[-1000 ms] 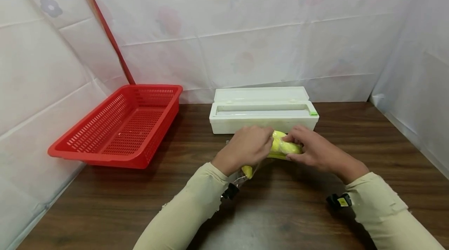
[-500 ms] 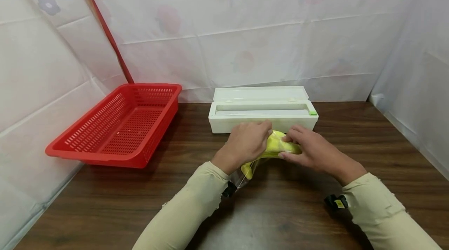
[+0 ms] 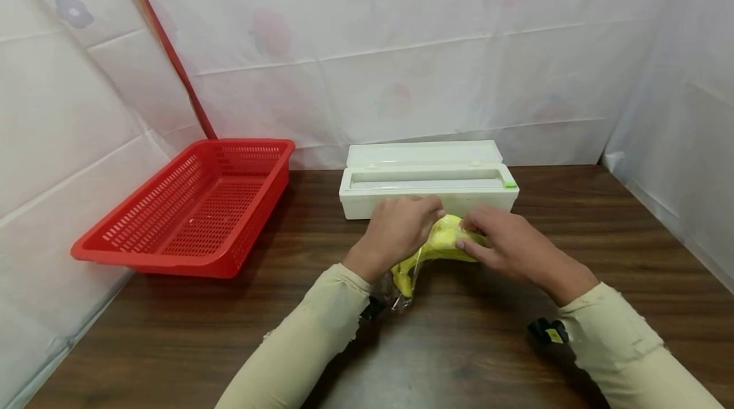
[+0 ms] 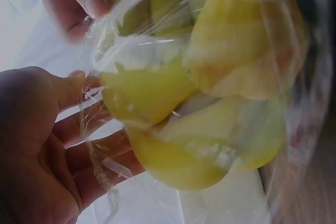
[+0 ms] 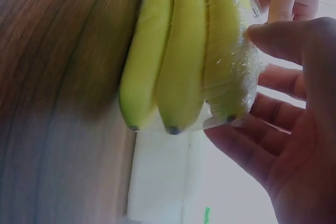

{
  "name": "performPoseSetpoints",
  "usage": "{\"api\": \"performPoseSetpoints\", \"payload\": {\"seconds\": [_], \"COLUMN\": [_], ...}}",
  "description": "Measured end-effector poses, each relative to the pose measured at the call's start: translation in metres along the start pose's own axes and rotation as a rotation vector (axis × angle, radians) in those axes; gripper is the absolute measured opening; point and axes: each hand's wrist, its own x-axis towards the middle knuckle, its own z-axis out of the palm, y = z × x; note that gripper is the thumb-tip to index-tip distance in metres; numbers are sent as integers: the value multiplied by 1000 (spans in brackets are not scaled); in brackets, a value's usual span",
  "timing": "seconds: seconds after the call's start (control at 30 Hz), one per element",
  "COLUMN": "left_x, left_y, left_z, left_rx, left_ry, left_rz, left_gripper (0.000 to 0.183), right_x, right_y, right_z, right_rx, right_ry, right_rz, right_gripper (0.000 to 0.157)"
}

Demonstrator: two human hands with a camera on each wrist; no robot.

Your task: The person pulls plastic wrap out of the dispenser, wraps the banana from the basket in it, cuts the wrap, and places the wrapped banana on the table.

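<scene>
A bunch of bananas [image 3: 443, 244] wrapped in clear cling film [image 4: 168, 45] is between my hands, in front of the white box. Its stem end [image 3: 403, 281] points toward me, with loose film hanging from it. My left hand [image 3: 395, 230] is over the left part of the bunch. In the left wrist view, its thumb and fingers pinch the film's crinkled edge. My right hand [image 3: 510, 243] grips the right end, thumb on top and fingers curled behind. Several dark banana tips show in the right wrist view, the rightmost under crumpled film.
Behind the bunch stands a long white cling film dispenser [image 3: 427, 200] with its lid [image 3: 424, 153] raised and a green piece [image 3: 509, 184] at its right end. A red plastic basket [image 3: 252, 230] sits on the left of the wooden table [image 3: 459, 345]. Patterned sheeting surrounds the back and sides.
My left hand has shifted slightly left and turned, uncovering more of the bananas toward the stem end. The right thumb has slid a little left over the film. Dispenser and basket stay put.
</scene>
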Motion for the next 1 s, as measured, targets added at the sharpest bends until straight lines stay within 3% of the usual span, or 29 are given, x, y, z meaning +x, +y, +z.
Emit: {"api": "performPoseSetpoints", "payload": {"seconds": [0.17,0.4,0.57,0.67,0.8,0.9,1.0], "left_x": [0,2,5,6,6,3,-3], "left_y": [1,0,-3,-8,-22,-41,-62], "left_z": [2,3,-2,-11,-28,-38,-43], "left_rx": [-4,0,-69,-202,-410,-480,-476], "left_ry": [30,21,-91,-194,-319,-329,-330], "left_rz": [-1,-12,-78,-102,-113,-150,-196], "left_gripper": [21,20,21,20,23,29,29], "right_x": [1,2,3,3,4,5,5], "right_y": [-6,-8,-4,-1,3,4,5], "right_z": [-1,11,17,18,19,19,19], "right_rx": [-32,-123,-13,81,119,119,123], "right_ry": [8,144,180,166,161,167,162], "right_rz": [54,-40,-20,13,5,-14,-17], "right_gripper": [25,28,27,28,29,29,29]}}
